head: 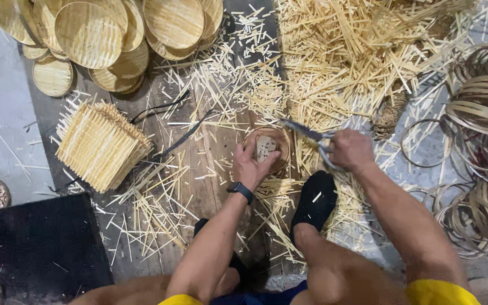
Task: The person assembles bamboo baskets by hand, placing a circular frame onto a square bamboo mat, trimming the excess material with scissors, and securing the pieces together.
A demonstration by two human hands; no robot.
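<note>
My left hand [251, 164] grips a small round woven bamboo tray [272, 144] by its near rim, thumb over the woven middle. My right hand [350, 149] is closed on the handles of metal scissors [306, 134], whose blades point left and reach the tray's upper right edge. A dark watch [240, 190] sits on my left wrist. My foot in a black sock [315, 202] rests just below the tray, among the scraps.
A stack of square woven mats [101, 146] lies to the left. Round woven trays [88, 34] pile at top left. Cut bamboo strips [345, 51] cover the wooden floor. Bamboo hoops [481, 107] heap at the right. A black board [35, 243] sits lower left.
</note>
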